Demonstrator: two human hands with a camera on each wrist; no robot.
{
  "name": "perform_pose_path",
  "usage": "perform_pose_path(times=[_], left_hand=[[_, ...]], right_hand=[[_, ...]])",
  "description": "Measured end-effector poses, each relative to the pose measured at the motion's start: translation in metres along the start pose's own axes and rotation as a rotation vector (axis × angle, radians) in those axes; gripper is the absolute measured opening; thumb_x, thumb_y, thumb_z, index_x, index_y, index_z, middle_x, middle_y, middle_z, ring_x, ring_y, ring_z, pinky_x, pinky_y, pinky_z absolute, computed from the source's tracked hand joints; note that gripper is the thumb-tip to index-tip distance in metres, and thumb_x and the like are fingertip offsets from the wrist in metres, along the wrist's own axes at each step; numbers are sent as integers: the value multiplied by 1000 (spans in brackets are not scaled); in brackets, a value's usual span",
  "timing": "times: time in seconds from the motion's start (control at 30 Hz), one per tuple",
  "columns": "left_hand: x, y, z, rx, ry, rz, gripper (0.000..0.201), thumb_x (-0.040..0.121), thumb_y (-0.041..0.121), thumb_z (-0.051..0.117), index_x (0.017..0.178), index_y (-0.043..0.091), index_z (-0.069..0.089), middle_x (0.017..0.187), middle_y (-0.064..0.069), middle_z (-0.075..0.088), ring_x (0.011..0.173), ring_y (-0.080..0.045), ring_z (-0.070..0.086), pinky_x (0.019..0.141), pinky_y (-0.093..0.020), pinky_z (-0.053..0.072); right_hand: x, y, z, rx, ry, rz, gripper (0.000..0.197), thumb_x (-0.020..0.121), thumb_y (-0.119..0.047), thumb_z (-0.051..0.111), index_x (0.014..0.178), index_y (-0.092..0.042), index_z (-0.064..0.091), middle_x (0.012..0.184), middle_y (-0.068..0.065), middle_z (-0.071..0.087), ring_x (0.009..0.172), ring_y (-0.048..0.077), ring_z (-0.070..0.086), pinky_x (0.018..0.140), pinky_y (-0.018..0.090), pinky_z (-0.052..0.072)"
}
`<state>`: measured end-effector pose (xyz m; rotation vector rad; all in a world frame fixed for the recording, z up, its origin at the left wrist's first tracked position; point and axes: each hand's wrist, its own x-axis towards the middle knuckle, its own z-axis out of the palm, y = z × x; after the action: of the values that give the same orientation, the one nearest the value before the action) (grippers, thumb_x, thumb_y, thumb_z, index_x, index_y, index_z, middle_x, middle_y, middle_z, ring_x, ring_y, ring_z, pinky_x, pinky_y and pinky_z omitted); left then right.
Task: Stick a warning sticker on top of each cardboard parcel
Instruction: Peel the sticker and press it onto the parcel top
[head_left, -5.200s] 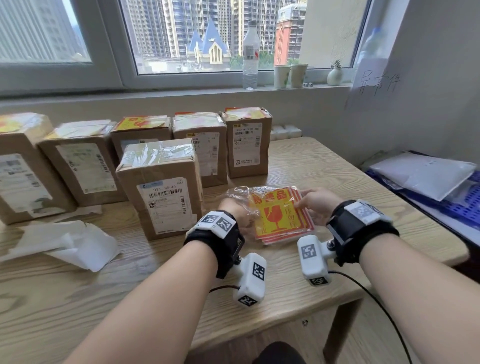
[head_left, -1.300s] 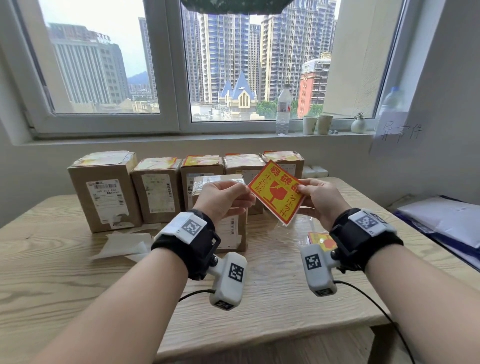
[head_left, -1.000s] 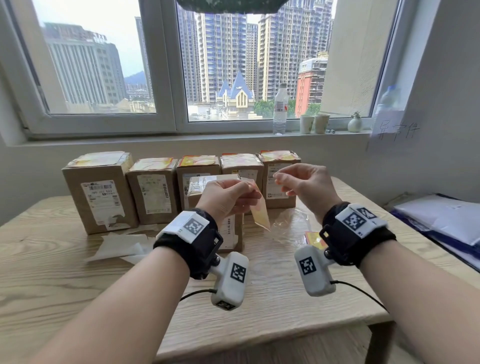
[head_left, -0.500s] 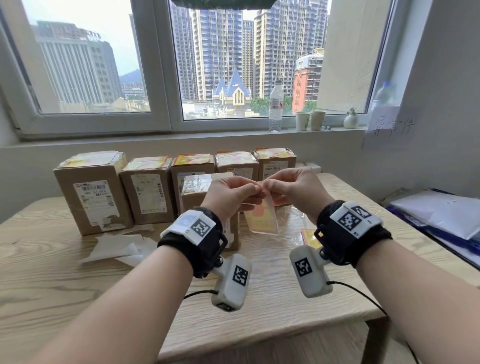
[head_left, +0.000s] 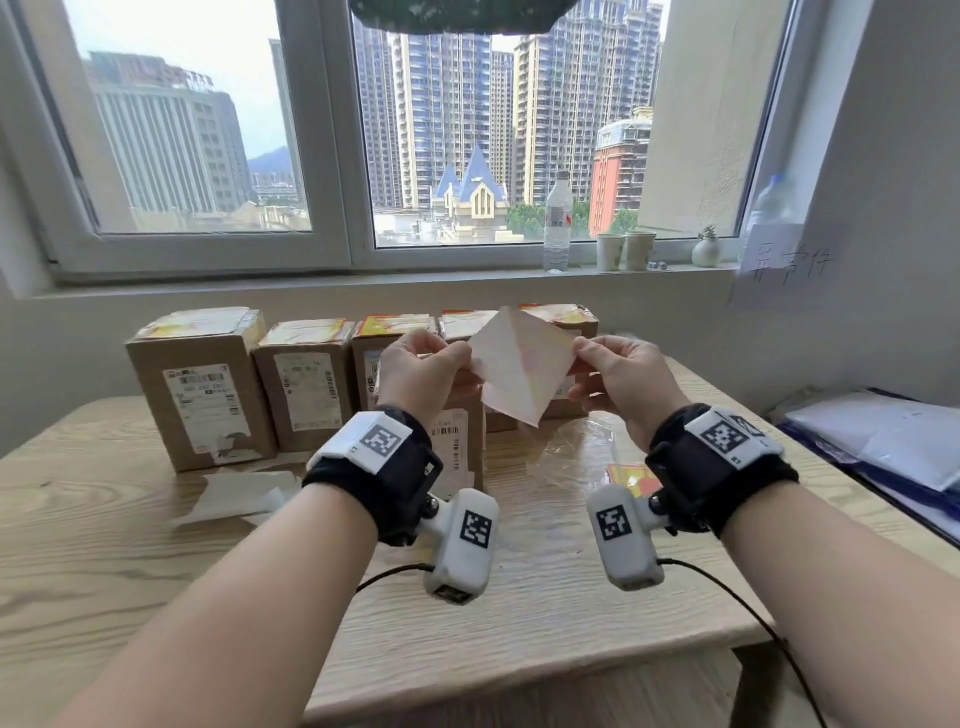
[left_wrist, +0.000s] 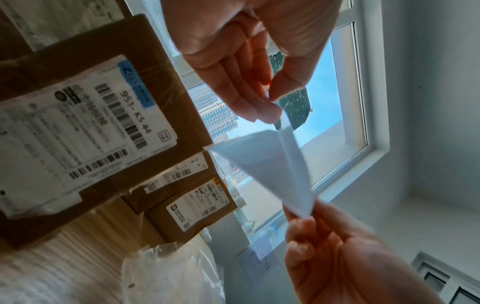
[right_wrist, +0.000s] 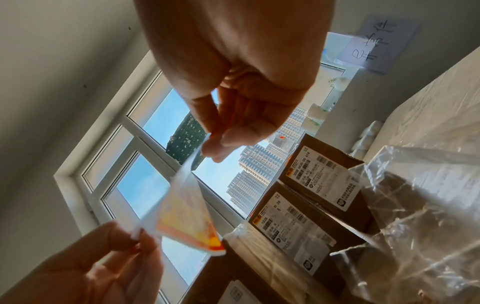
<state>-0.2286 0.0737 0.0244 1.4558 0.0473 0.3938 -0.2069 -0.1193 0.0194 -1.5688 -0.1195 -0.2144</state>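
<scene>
A warning sticker (head_left: 519, 366) is held up between both hands, its white back toward me. My left hand (head_left: 467, 359) pinches its left corner and my right hand (head_left: 574, 358) pinches its right corner. The right wrist view shows the sticker's (right_wrist: 182, 207) yellow and red print; the left wrist view shows only the sticker's (left_wrist: 272, 164) white side. Several cardboard parcels (head_left: 200, 384) stand in a row at the back of the table, with yellow stickers on their tops. One nearer parcel (head_left: 460, 447) stands behind my left hand, its top hidden.
A clear plastic bag (head_left: 582, 452) with more stickers (head_left: 626, 473) lies under my right wrist. White backing papers (head_left: 239, 493) lie at the left. Blue and white mailers (head_left: 883, 447) are stacked at the right. A bottle (head_left: 558, 223) and cups (head_left: 623, 249) stand on the windowsill.
The sticker turned from printed face to white back toward me. My hands met at one corner, then drew apart, and now hold it by opposite corners.
</scene>
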Motion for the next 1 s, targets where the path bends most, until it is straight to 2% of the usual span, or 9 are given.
perform_pose_path(times=[0.13,0.27,0.37,0.47,0.6,0.73,0.8,0.9,1.0], left_hand=[[12,10,-24,-34,86,14,17,83,-3,61,88,12,54,91,-13,68,76,-23,69,60,-28,60],[29,19,-63,-11,181,39,26,88,-5,53,73,14,61,72,-6,61,61,-15,60,56,-25,57],[42,12,-102,-12,310,14,26,89,-4,53,73,12,67,76,-5,63,67,-15,60,59,-22,58],[49,-17,-145,65,450,-74,7,83,2,66,84,6,71,90,-11,67,76,-23,64,51,-18,56],[52,-64,-182,192,470,-268,15,74,-1,75,76,11,68,86,-15,67,62,-22,60,51,-24,55],[59,-93,-191,188,394,-372,19,75,-10,72,83,8,70,96,-16,66,83,-26,63,81,-35,56],[62,-97,-191,200,365,-382,23,75,-12,71,91,5,70,97,-16,66,85,-26,63,82,-33,54],[68,-98,-191,277,373,-360,22,70,-2,78,78,18,71,99,-12,71,94,-27,66,92,-40,53],[69,-91,-189,356,401,-343,35,68,2,81,96,20,68,103,-11,70,97,-27,66,95,-39,52]], right_hand=[[6,-1,-2,28,53,17,15,97,-20,55,92,-8,63,74,4,69,41,10,59,40,20,45],[13,-7,-1,87,154,-7,19,98,-19,54,81,-13,60,73,7,69,38,9,59,37,19,45],[17,-11,5,133,194,-29,21,99,-19,51,79,-16,57,69,6,67,37,10,59,38,19,47],[18,-11,15,152,179,-36,21,100,-19,48,82,-16,57,69,6,66,37,11,60,38,20,49],[20,-5,28,83,145,-57,22,101,-21,47,83,-18,60,70,4,66,41,12,63,42,23,52],[21,-1,34,57,149,-68,23,100,-22,48,81,-18,60,69,2,67,41,12,62,44,25,54],[21,-1,35,49,155,-67,22,100,-22,48,83,-18,61,68,1,67,41,12,63,45,25,54],[22,-4,37,44,150,-62,20,100,-22,48,85,-19,62,72,4,68,42,12,63,44,24,53],[21,-7,40,52,133,-61,21,100,-21,48,84,-19,61,74,5,69,42,12,63,46,25,55]])
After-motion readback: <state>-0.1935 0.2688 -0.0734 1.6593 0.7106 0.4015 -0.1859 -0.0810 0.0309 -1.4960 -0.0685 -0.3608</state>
